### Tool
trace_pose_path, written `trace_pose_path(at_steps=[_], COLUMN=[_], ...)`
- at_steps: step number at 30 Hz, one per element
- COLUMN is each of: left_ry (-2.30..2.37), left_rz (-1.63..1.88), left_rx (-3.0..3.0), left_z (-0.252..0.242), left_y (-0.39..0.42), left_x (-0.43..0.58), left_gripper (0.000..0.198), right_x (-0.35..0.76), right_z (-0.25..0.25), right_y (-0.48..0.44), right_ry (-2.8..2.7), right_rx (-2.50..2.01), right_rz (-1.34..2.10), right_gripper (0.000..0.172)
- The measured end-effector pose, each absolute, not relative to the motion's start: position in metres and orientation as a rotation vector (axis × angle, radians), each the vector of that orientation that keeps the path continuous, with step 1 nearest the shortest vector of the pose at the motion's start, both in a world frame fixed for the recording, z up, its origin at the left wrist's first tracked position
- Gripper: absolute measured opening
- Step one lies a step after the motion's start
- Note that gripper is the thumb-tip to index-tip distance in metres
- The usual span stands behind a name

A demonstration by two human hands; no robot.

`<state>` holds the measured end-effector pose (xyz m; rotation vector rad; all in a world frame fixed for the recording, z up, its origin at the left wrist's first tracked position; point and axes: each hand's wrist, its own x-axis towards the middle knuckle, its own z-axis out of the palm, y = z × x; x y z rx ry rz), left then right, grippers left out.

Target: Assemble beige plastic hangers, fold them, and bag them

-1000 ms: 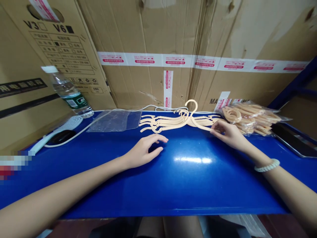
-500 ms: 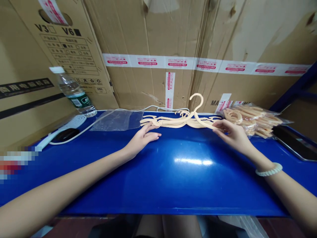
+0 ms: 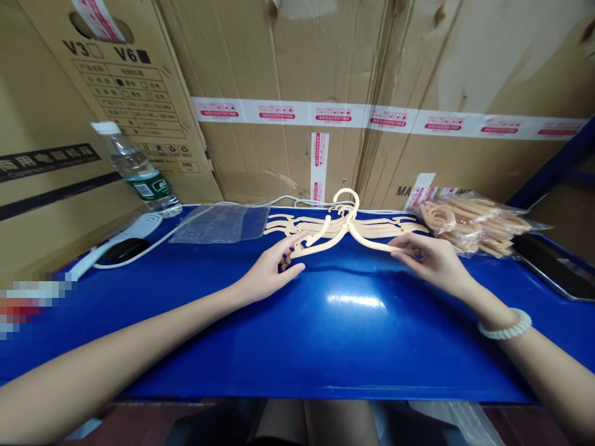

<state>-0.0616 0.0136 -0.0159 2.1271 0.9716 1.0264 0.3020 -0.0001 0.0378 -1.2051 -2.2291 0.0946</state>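
A cream plastic clothes hanger (image 3: 369,241) is raised off the blue table, its hook up and its two arms spread. My right hand (image 3: 430,257) pinches the end of its right arm between thumb and fingers. At the other end, my left hand (image 3: 269,266) curls its fingers around the tip of the left arm, with the thumb a little apart below. A small curved, hooked piece rises by the left fingers. Just behind lie several matching hangers (image 3: 372,228), stacked flat on the table.
A clear bag of hangers (image 3: 478,223) lies at right, beside a dark phone (image 3: 553,269). An empty plastic bag (image 3: 220,224), a white cable, a black mouse-like object (image 3: 123,251) and a water bottle (image 3: 144,173) are at left. Cardboard boxes (image 3: 279,161) wall the table's back.
The hanger has come down, toward me and to the left, away from the stack. My left hand has left the stack and closed around the hanger's left end. The right hand keeps its pinch.
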Motion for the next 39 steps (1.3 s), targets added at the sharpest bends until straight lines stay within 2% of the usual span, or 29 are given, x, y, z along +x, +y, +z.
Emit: trace_pose_path(at_steps=[5, 9, 14, 18, 25, 30, 39], left_ry=[1.043, 1.063, 1.060, 1.057, 1.029, 1.048, 1.042], left_rz=[1.070, 1.095, 1.091, 1.107, 1.117, 1.127, 1.140], left_rx=[2.206, 2.199, 2.196, 2.180, 2.121, 2.108, 2.063], left_z=[-0.014, -0.014, -0.014, -0.015, -0.016, -0.013, -0.013], left_y=[0.013, 0.014, 0.013, 0.013, 0.013, 0.012, 0.012], left_x=[-0.062, -0.063, -0.063, -0.063, -0.063, -0.063, -0.062], left_gripper=[0.045, 0.041, 0.038, 0.038, 0.037, 0.038, 0.037], right_x=[0.300, 0.298, 0.295, 0.294, 0.291, 0.290, 0.288], right_z=[0.036, 0.037, 0.038, 0.035, 0.036, 0.035, 0.035], right_y=[0.000, 0.002, -0.005, -0.013, -0.016, -0.014, -0.013], right_ry=[-2.344, -2.464, -2.472, -2.400, -2.358, -2.307, -2.207], right_rx=[-1.111, -1.004, -1.189, -1.365, -1.270, -1.179, -1.176], right_rz=[-0.008, -0.247, -0.666, -0.839, -0.942, -1.083, -0.924], right_gripper=[0.022, 0.026, 0.028, 0.028, 0.033, 0.026, 0.017])
